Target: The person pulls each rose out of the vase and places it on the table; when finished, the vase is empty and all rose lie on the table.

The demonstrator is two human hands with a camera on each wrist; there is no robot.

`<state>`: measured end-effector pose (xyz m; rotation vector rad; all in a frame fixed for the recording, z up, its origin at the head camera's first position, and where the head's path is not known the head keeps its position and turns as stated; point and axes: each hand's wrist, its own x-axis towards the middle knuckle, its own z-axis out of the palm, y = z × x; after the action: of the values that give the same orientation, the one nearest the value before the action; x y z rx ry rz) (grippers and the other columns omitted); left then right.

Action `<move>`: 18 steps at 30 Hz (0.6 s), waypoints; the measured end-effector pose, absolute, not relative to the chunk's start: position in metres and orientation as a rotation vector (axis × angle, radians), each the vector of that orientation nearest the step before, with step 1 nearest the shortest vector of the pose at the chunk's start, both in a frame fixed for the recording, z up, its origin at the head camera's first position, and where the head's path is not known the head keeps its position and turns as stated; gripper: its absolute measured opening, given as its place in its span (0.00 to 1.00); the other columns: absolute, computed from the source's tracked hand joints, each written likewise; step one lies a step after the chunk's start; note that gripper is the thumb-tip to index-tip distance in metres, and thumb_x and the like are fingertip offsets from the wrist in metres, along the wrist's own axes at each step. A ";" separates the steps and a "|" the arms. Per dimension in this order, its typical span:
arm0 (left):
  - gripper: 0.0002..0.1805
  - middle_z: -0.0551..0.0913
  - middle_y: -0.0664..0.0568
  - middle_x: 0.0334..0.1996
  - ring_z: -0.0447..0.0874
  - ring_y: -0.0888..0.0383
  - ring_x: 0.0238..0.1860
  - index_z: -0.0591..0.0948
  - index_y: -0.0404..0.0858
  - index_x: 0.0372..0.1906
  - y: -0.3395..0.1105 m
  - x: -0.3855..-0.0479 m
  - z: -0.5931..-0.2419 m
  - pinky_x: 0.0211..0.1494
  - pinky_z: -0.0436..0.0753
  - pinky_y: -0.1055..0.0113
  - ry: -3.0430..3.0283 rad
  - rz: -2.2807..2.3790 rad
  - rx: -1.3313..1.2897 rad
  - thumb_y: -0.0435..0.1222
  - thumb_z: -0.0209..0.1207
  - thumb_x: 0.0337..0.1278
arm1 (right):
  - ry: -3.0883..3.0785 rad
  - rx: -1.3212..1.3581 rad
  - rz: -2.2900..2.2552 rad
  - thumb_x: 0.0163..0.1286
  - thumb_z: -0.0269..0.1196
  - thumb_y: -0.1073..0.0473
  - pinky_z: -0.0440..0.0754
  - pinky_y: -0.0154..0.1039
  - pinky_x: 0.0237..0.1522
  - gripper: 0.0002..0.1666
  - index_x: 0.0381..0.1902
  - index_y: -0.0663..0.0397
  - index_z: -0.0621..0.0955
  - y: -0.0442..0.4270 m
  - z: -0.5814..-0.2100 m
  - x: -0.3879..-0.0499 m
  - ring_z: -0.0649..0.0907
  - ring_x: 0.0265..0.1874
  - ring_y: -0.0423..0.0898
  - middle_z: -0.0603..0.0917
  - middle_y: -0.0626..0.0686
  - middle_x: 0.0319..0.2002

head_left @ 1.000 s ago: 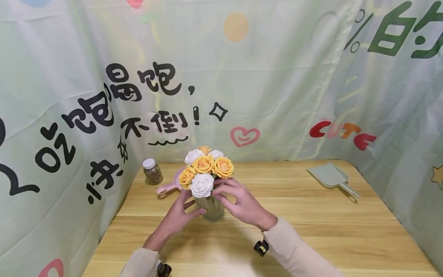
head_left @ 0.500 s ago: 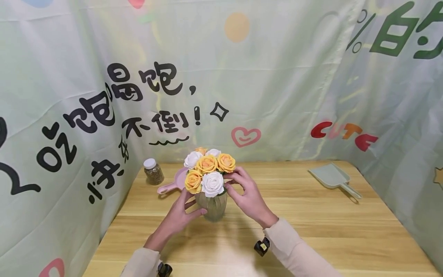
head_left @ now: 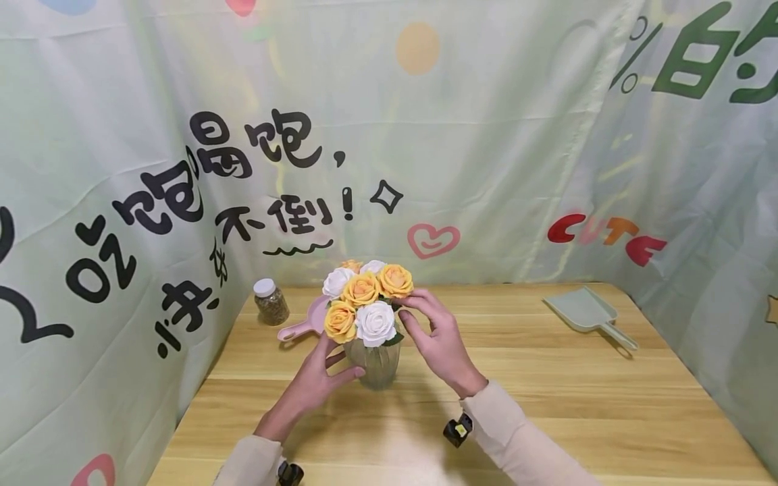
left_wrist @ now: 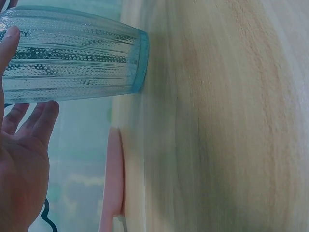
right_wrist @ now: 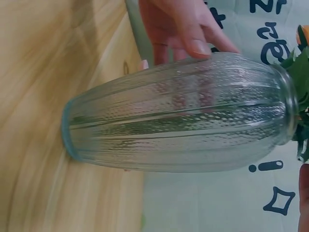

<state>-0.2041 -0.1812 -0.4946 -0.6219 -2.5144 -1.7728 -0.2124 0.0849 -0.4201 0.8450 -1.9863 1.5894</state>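
A ribbed clear glass vase stands upright on the wooden table, holding a bunch of white roses and yellow roses with green leaves. My left hand grips the vase from the left, thumb on the near side and fingers round the far side; the left wrist view shows the thumb and fingertips against the glass. My right hand is at the bouquet's right side, fingertips near the right yellow rose and its leaves, thumb apart from the fingers. Where exactly those fingertips touch is hidden.
Behind the vase lies a pink dustpan-like tool, partly hidden. A white-lidded jar of brown bits stands at the back left. A grey-green dustpan lies at the back right. Printed cloth hangs around the table.
The roses have shifted to the right, and a leaf now shows below the front white rose. My right hand has moved slightly right and its thumb has parted from the flowers. My left hand stays put.
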 end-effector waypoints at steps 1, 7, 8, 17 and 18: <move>0.58 0.58 0.42 0.87 0.65 0.34 0.82 0.51 0.51 0.89 -0.181 -0.204 -0.495 0.81 0.77 0.40 -2.520 -1.772 -0.613 0.38 0.77 0.65 | -1.966 0.844 1.616 0.79 0.63 0.73 0.81 0.30 0.73 0.16 0.59 0.60 0.88 0.086 -0.419 -0.213 0.82 0.66 0.43 0.85 0.56 0.59; 0.54 0.61 0.39 0.86 0.67 0.32 0.81 0.56 0.45 0.86 -0.181 -0.204 -0.494 0.81 0.77 0.39 -2.544 -1.761 -0.573 0.38 0.77 0.64 | -1.890 0.867 1.725 0.79 0.62 0.75 0.85 0.30 0.67 0.14 0.57 0.65 0.86 0.087 -0.418 -0.215 0.82 0.61 0.39 0.83 0.61 0.57; 0.54 0.61 0.39 0.86 0.67 0.33 0.81 0.57 0.45 0.86 -0.181 -0.204 -0.494 0.81 0.77 0.39 -2.544 -1.760 -0.573 0.38 0.77 0.64 | -1.897 0.867 1.734 0.78 0.62 0.76 0.85 0.31 0.67 0.13 0.56 0.66 0.85 0.086 -0.419 -0.216 0.82 0.61 0.39 0.83 0.62 0.57; 0.55 0.62 0.39 0.85 0.66 0.34 0.82 0.55 0.47 0.87 -0.181 -0.203 -0.494 0.81 0.78 0.42 -2.526 -1.743 -0.613 0.36 0.77 0.64 | -2.036 0.929 1.835 0.73 0.59 0.81 0.78 0.34 0.78 0.24 0.65 0.69 0.81 0.078 -0.421 -0.213 0.77 0.72 0.43 0.76 0.63 0.72; 0.55 0.62 0.40 0.85 0.66 0.34 0.82 0.55 0.47 0.87 -0.181 -0.203 -0.494 0.81 0.78 0.42 -2.523 -1.742 -0.617 0.36 0.77 0.64 | -2.034 0.944 1.826 0.74 0.58 0.80 0.77 0.34 0.79 0.25 0.66 0.69 0.81 0.077 -0.420 -0.213 0.76 0.72 0.44 0.76 0.63 0.72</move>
<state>-0.2035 -0.1809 -0.4944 -0.6171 -2.5233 -1.7424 -0.2129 0.0770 -0.4199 0.9440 -2.0336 1.8258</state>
